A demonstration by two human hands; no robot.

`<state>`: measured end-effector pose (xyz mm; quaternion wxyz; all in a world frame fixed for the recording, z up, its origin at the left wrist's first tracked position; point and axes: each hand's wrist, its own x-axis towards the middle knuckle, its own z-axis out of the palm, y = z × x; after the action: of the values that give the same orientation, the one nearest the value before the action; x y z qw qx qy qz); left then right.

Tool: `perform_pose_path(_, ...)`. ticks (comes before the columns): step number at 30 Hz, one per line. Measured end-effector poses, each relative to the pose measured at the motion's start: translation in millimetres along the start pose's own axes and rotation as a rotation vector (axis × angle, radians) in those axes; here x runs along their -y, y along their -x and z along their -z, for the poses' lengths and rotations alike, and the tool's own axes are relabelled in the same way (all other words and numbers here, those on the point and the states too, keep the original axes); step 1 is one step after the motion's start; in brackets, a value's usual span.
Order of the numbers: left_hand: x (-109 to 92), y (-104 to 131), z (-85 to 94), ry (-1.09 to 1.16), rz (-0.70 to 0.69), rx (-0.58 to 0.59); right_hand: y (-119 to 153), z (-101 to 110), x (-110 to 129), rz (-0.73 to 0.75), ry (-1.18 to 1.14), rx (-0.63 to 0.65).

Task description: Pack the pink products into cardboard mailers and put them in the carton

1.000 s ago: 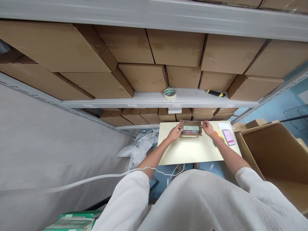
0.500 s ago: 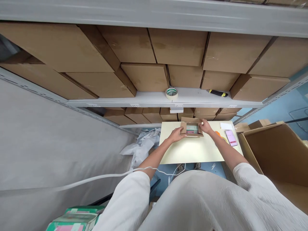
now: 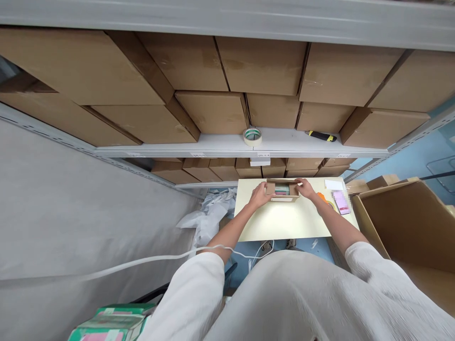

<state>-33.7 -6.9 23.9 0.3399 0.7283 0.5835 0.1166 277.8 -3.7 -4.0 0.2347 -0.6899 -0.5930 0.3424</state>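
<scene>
A small open cardboard box (image 3: 293,198) stands near the back edge of the pale yellow table (image 3: 284,222). Inside it lie green and pink packs (image 3: 282,190). A white label shows on the side facing me. My left hand (image 3: 260,195) grips the box's left end, thumb toward the front and fingers at the back. At the right end, my right hand (image 3: 304,188) pinches the flap or upper corner.
Right on the table are an orange and yellow tape item (image 3: 330,202), a phone (image 3: 341,202) and a white card (image 3: 334,184). A large open carton (image 3: 408,222) stands at right. The shelf holds tape (image 3: 252,137), a cutter (image 3: 321,136) and boxes. A white cable (image 3: 142,260) crosses at left.
The small box has tilted so that its labelled front side shows more. My left hand has moved slightly up around its left end. My right hand has stayed at the right end.
</scene>
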Motion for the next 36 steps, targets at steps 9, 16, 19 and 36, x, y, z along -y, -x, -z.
perform_pose_path(9,-10,-28,-19.0,-0.006,0.189,-0.031,18,-8,-6,-0.052,-0.013,0.023)
perform_pose_path(16,-11,-37,-30.7,-0.103,0.216,-0.002,22,-22,-11,-0.036,0.096,0.018)
perform_pose_path(19,-16,-33,-32.6,-0.206,0.122,-0.068,22,-26,-12,-0.021,0.149,0.006)
perform_pose_path(36,-4,-19,-52.4,-0.368,-0.336,0.059,96,46,-89,-0.290,0.311,-0.131)
